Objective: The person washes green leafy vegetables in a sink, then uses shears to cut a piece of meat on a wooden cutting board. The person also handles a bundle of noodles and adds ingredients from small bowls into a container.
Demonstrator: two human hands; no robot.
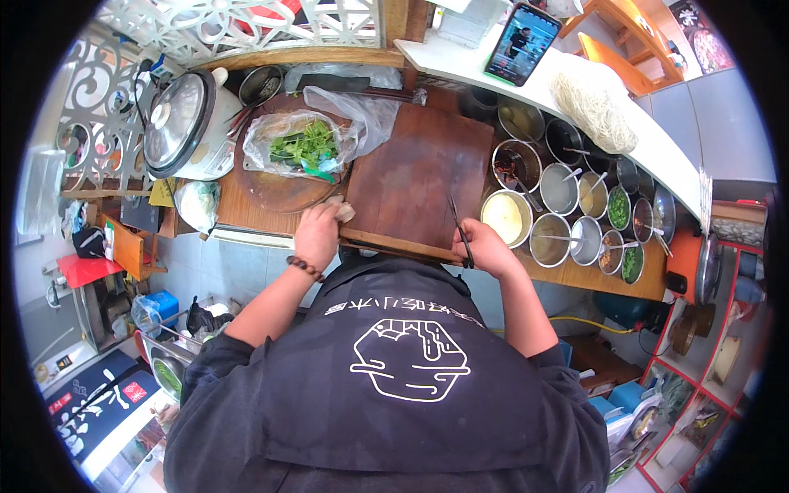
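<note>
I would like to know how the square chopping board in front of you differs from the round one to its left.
The square board is bare, while the round board carries a plastic bag of greens. The square board has straight edges and looks reddish brown; the round one is paler. The left hand presses a cloth at the square board's corner; the right hand holds a knife over it. Both are wooden.

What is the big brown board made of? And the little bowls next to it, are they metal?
The board looks like wood: reddish-brown, with a dull, worn and slightly damp face. The round board under the bag of greens looks wooden too. The little bowls look like shiny metal, probably steel: silvery-grey with bright rims. The right hand holds dark chopsticks; their material is unclear.
</note>
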